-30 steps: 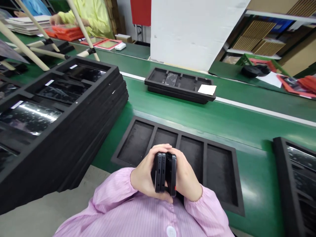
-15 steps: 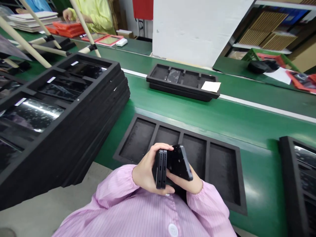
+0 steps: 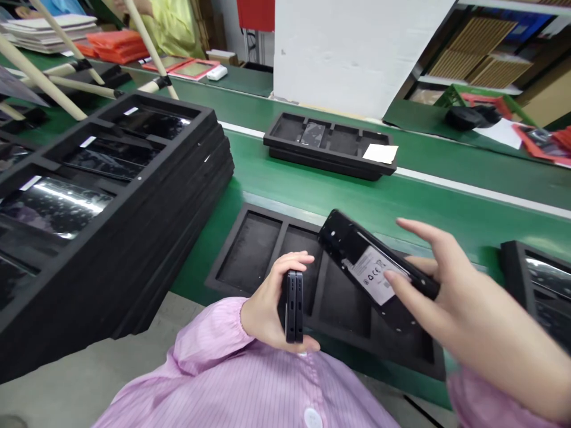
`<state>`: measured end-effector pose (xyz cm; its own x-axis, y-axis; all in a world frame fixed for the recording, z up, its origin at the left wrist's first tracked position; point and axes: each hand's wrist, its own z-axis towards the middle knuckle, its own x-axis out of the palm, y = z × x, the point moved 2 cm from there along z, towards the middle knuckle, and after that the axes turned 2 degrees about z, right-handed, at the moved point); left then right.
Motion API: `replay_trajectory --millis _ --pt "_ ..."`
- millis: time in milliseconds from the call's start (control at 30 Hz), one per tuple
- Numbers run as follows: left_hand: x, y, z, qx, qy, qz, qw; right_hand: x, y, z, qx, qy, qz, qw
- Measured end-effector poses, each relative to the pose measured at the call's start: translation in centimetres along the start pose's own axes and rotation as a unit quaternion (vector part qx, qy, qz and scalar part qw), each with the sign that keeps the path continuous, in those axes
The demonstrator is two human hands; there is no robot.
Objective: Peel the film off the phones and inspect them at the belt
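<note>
My left hand (image 3: 267,306) is closed around two black phones (image 3: 294,306) held on edge, close to my chest. My right hand (image 3: 439,291) grips a third black phone (image 3: 372,267) with a white label on its back, tilted above the empty black foam tray (image 3: 250,249) on the green belt in front of me. The index finger of that hand sticks out while the other fingers and thumb pinch the phone's sides. The tray has several empty slots.
A tall stack of black foam trays (image 3: 102,196) with glossy phones fills the left. Another black tray (image 3: 330,145) with a white slip lies farther up the green conveyor (image 3: 401,202). A further tray (image 3: 539,285) sits at right. A person in yellow (image 3: 165,30) works at back left.
My right hand has pulled one phone away from the bundle and swung it out to the right over the tray. The left hand keeps the other two phones in place.
</note>
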<state>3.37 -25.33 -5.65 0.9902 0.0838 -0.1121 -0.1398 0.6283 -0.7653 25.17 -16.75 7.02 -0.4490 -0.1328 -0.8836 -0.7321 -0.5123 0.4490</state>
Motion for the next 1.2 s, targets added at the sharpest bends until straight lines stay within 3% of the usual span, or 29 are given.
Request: replay_trajectory --millis 100,233,300,433,533,633,767,867,1067,1200 --pt "0.3 -0.3 0.1 0.002 0.01 0.025 1.0 -0.9 1.4 2.7 -0.078 0.057 -0.044 0.994" --pt "0.8 -0.6 0.4 -0.016 0.031 0.013 0.999 1.6 3.9 6.2 -0.151 0.175 -0.077 0.97" --pt "1.1 -0.6 0.5 -0.02 0.038 0.01 0.999 3.2 5.3 7.3 -0.144 0.223 -0.075 0.961" --pt "1.2 -0.5 0.5 -0.022 0.024 0.021 0.999 4.8 7.1 7.6 -0.04 0.291 -0.045 0.955" --pt "0.9 -0.2 0.4 -0.04 0.003 0.016 0.999 4.9 7.1 6.4 -0.013 0.273 0.004 0.962" --pt "0.5 -0.1 0.3 -0.054 -0.015 -0.001 0.998 5.3 5.5 4.4 -0.028 0.254 0.142 0.956" --pt "0.5 -0.1 0.3 -0.039 -0.011 -0.01 0.999 7.1 2.0 1.5 -0.092 0.256 0.331 0.904" --pt "1.0 -0.1 0.3 -0.014 -0.003 -0.026 1.0 9.2 0.1 0.1 -0.152 0.293 0.368 0.869" --pt "1.7 0.2 0.8 0.02 -0.014 -0.031 0.999 11.4 0.1 -0.6 -0.165 0.136 0.343 0.915" --pt "1.6 0.7 0.9 0.045 0.0 0.023 0.999 11.1 0.6 -0.9 -0.192 0.129 0.337 0.912"
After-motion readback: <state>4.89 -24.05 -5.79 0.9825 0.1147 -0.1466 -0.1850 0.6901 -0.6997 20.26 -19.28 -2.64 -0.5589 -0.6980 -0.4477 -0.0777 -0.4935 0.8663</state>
